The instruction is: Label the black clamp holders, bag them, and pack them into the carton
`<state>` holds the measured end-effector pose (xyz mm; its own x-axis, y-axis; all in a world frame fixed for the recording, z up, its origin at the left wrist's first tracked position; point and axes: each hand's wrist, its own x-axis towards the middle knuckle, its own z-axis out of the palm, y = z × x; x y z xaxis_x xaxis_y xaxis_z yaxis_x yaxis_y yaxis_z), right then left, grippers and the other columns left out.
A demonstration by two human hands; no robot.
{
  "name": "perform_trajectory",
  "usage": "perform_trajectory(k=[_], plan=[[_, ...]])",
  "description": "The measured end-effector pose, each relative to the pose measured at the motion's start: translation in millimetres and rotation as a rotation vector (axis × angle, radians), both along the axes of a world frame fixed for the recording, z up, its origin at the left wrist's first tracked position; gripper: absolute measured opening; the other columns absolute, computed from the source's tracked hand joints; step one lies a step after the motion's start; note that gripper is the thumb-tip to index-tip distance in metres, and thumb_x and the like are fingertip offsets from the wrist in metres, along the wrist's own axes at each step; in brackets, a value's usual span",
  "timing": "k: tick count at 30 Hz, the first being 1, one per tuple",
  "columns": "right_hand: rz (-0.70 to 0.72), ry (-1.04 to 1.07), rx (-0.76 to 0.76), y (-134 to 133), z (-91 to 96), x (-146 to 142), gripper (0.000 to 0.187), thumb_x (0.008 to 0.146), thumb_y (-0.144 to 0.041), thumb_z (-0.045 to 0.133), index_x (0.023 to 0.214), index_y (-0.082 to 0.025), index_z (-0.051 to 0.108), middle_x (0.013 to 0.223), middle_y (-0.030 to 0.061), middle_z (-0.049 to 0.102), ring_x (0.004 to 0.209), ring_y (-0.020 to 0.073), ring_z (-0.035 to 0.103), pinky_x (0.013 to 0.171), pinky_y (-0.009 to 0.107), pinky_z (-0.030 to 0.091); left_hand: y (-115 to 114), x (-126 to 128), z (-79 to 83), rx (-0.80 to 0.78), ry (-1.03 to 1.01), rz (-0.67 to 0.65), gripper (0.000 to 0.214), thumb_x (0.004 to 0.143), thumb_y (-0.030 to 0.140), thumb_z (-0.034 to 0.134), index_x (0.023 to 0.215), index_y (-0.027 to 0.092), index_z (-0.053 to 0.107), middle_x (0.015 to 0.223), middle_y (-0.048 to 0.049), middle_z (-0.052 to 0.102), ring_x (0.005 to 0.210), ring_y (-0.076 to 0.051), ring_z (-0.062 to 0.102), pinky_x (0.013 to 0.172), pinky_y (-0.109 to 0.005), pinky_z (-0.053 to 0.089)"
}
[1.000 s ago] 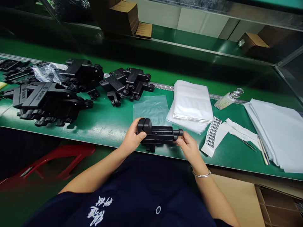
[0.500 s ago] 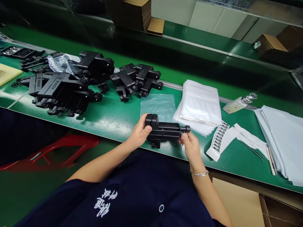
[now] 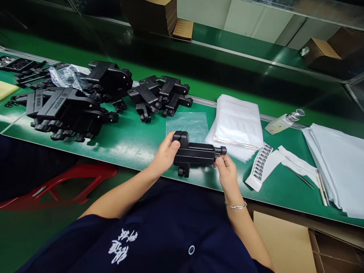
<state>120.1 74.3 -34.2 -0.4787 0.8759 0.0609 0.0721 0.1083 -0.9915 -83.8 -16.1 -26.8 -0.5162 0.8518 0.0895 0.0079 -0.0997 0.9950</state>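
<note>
A black plastic clamp bracket (image 3: pixel 196 154) with knobs is held lengthwise over the front of the green bench. My left hand (image 3: pixel 165 153) grips its left end, thumb across the front below the rounded block on top. At the other end, the fingers of my right hand (image 3: pixel 226 168) are closed on a small part under the protruding knob (image 3: pixel 223 150); the fingertips partly hide it. A lower knob (image 3: pixel 181 171) hangs under the bracket's left side. Just behind the bracket lies a clear plastic bag (image 3: pixel 187 123), flat on the bench.
Piled black brackets (image 3: pixel 65 110) stand at left, with a smaller pile (image 3: pixel 160 93) at centre back. To the right are stacked plastic bags (image 3: pixel 239 117), a label strip (image 3: pixel 262 163), a bottle (image 3: pixel 284 122), tweezers (image 3: pixel 305 180) and white sheets (image 3: pixel 335 163). A red stool (image 3: pixel 65 185) is below left.
The bracket has turned slightly in my hands, bringing its lower knob more into view. Both hands keep their hold. The whole view has shifted a little.
</note>
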Motion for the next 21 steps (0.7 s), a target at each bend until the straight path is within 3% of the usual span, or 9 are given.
perform_trajectory(k=[3,7,9,13,18,21], plan=[[0.0,0.074,-0.031,4,-4.5,0,0.038,0.082,-0.055,0.067,0.097,-0.02,0.063,0.087,0.0043,0.064,0.08,0.0183,0.056,0.073,0.031,0.048,3,2,6.4,-0.037,0.028,-0.008,0.058,0.088,0.071,0.047,0.111,0.019,0.057,0.102,-0.0066,0.063,0.093,-0.021,0.06,0.083,-0.033,0.048],[-0.111,-0.004,-0.014,7,-11.5,3,0.043,0.087,-0.061,0.057,0.079,-0.019,0.063,0.071,0.0019,0.059,0.069,0.0167,0.052,0.066,0.029,0.046,6,6,12.2,-0.01,0.174,-0.044,0.065,0.081,0.075,0.054,0.115,0.019,0.055,0.103,-0.007,0.063,0.093,-0.022,0.06,0.082,-0.033,0.048],[-0.09,-0.029,0.027,7,-13.3,6,0.045,0.089,-0.063,0.053,0.081,-0.019,0.064,0.071,0.0023,0.059,0.068,0.0172,0.052,0.065,0.03,0.046,8,7,12.1,-0.009,0.152,-0.043,0.065,0.081,0.075,0.054,0.114,0.019,0.055,0.104,-0.0071,0.063,0.094,-0.022,0.06,0.082,-0.033,0.048],[-0.038,0.027,0.068,8,-14.7,11,0.038,0.086,-0.056,0.063,0.096,-0.02,0.065,0.087,0.0047,0.064,0.082,0.0191,0.057,0.076,0.032,0.048,14,9,9.4,-0.066,0.007,-0.034,0.061,0.086,0.074,0.047,0.111,0.019,0.057,0.099,-0.0058,0.064,0.089,-0.021,0.061,0.078,-0.031,0.049],[-0.157,0.019,0.02,10,-16.5,12,0.042,0.088,-0.06,0.058,0.081,-0.019,0.064,0.073,0.0024,0.059,0.069,0.0161,0.053,0.067,0.029,0.045,18,12,12.5,-0.007,0.135,-0.059,0.069,0.078,0.078,0.055,0.115,0.019,0.056,0.103,-0.0069,0.064,0.096,-0.023,0.059,0.085,-0.034,0.048],[-0.099,0.09,0.013,9,-17.0,12,0.041,0.082,-0.057,0.067,0.097,-0.019,0.066,0.086,0.0051,0.065,0.08,0.0188,0.058,0.074,0.032,0.048,20,14,13.4,-0.064,0.054,-0.061,0.063,0.084,0.075,0.049,0.111,0.019,0.058,0.1,-0.0059,0.064,0.093,-0.022,0.06,0.082,-0.033,0.048]])
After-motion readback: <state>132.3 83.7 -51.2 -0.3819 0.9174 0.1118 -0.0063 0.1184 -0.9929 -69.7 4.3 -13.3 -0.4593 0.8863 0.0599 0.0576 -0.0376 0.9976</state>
